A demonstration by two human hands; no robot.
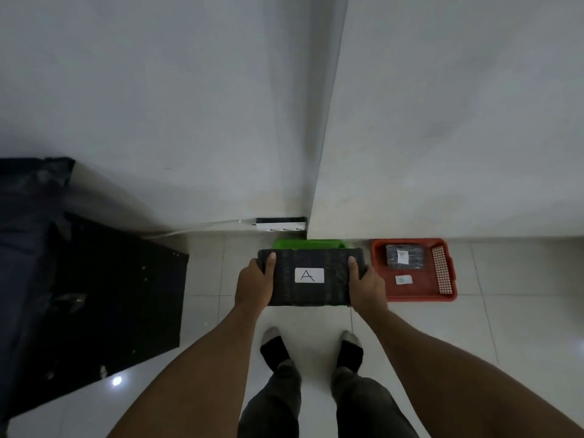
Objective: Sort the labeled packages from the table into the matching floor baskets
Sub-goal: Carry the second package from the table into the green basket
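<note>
You look straight down at your own feet point(311, 347) in dark socks on a pale, glossy tiled floor point(474, 336). Both bare forearms reach forward. Your left hand point(255, 284) and right hand point(366, 284) each clasp one short end of a dark package point(311, 292), thumbs on top, fingers curled underneath. The package is held level above the floor, its long axis running left to right. A white label point(309, 275) with a handwritten "A" faces up and reads upright to you. Just beyond the package, a green basket point(308, 244) shows only its far rim. To the right of it sits a red basket point(414, 287) marked "B", holding another dark package point(404, 256) with a white label. Behind, a white power strip point(281, 224) lies in a corner of white walls point(158, 105). A dark tabletop point(104, 295) fills the left.
</note>
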